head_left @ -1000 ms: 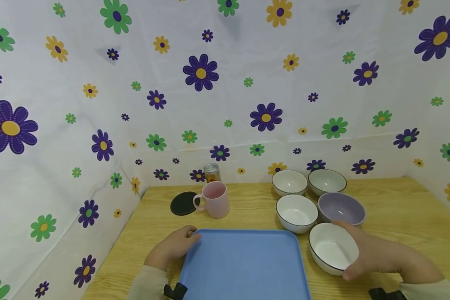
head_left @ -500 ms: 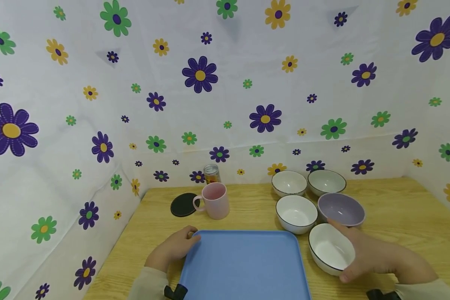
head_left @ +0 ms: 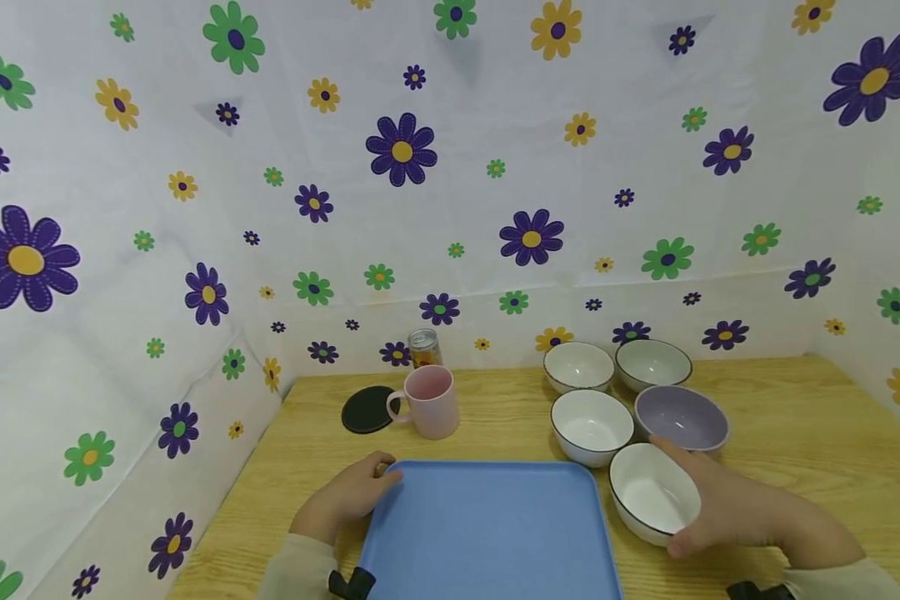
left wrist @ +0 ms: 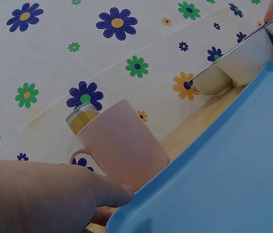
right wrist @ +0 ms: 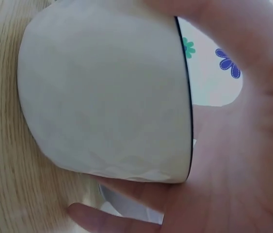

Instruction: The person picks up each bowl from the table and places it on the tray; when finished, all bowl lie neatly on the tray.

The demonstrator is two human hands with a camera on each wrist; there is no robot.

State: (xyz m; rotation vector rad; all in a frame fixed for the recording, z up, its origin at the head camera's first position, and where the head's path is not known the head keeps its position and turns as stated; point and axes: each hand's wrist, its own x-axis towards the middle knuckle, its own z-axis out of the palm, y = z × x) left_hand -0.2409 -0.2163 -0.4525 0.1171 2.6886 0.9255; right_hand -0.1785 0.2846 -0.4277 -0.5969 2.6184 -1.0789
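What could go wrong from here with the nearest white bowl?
Likely risks: the right hand holds the nearest white bowl close to the purple bowl, so its fingers might bump that. Moved left too low, the held bowl could catch the rim of the blue tray. If the tray shifts forward, it may knock the pink mug.

"How many bowls (head_left: pixel 648 492) do you count?"

"5 in all, 1 of them a purple bowl (head_left: pixel 681 417)."

"What else is there?"

"1 pink mug (head_left: pixel 432 408), 1 can (head_left: pixel 423 348), 1 black disc (head_left: pixel 366 409), 1 blue tray (head_left: pixel 487 533) and 1 table (head_left: pixel 787 433)."

"And hands (head_left: pixel 348 490)?"

"2, 1 left and 1 right."
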